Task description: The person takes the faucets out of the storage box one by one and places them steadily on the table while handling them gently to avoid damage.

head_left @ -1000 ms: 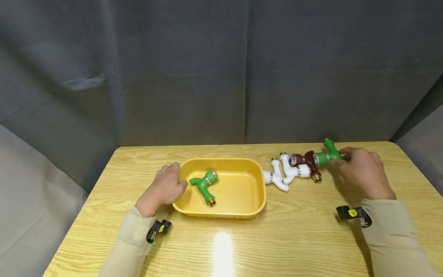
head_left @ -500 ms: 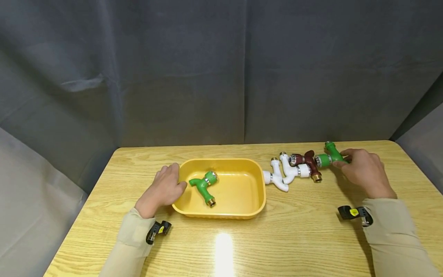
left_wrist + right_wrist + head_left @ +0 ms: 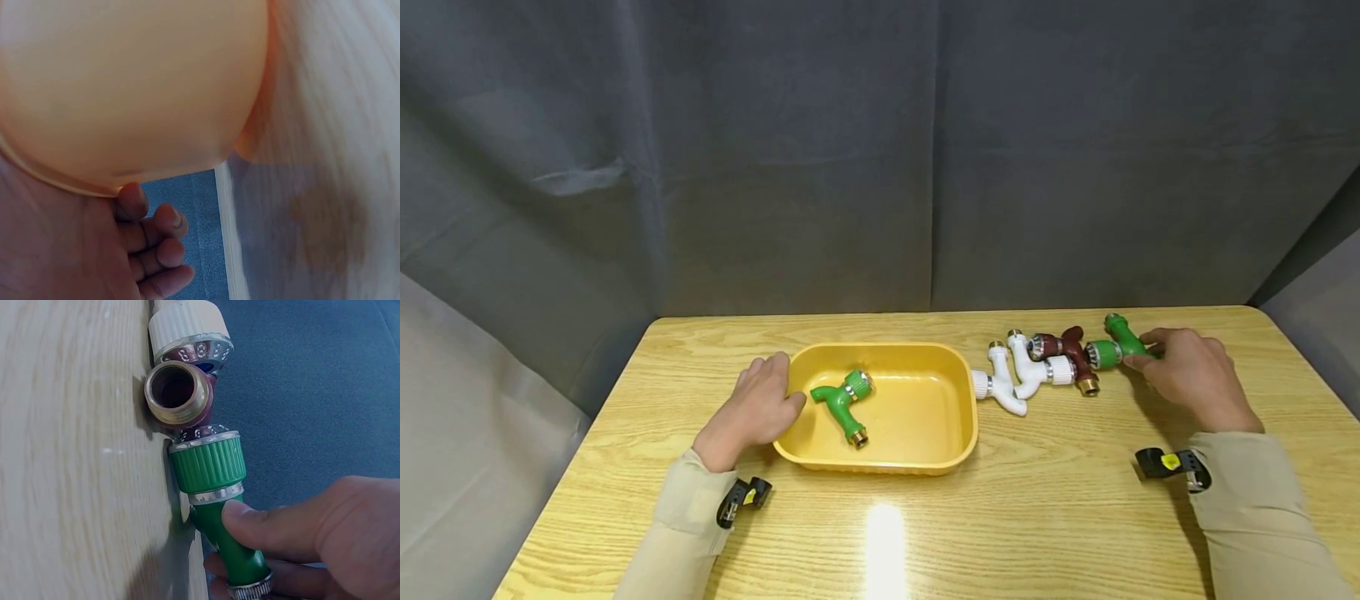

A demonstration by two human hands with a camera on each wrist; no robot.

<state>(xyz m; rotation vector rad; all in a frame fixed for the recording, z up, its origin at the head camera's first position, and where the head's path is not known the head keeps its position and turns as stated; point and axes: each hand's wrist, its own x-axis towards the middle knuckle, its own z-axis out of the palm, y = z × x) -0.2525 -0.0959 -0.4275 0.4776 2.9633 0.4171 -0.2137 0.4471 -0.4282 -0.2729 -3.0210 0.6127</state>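
At the left end of a yellow tub (image 3: pixel 880 468), my left hand (image 3: pixel 758 404) grips the rim with curled fingers. The left wrist view shows the palm against the tub wall (image 3: pixel 137 94). A green tap (image 3: pixel 842 406) lies inside the tub. My right hand (image 3: pixel 1198 375) pinches a second green tap (image 3: pixel 1126 340) by its body between thumb and fingers. Its ribbed green knob (image 3: pixel 209 465) sits close beside a maroon tap (image 3: pixel 1075 357); whether they touch I cannot tell. Part of that tap's spout end is hidden by the hand.
Two white taps (image 3: pixel 1000 383) lie between the tub and the maroon tap, forming a row to the right of the tub. Everything stands on a wood-grain table (image 3: pixel 1037 517). A dark grey curtain (image 3: pixel 805 167) hangs behind the table's back edge.
My right hand has shifted the held green tap slightly toward me and to the right, from overlapping the maroon tap to beside it. The left hand and tub have stayed put.
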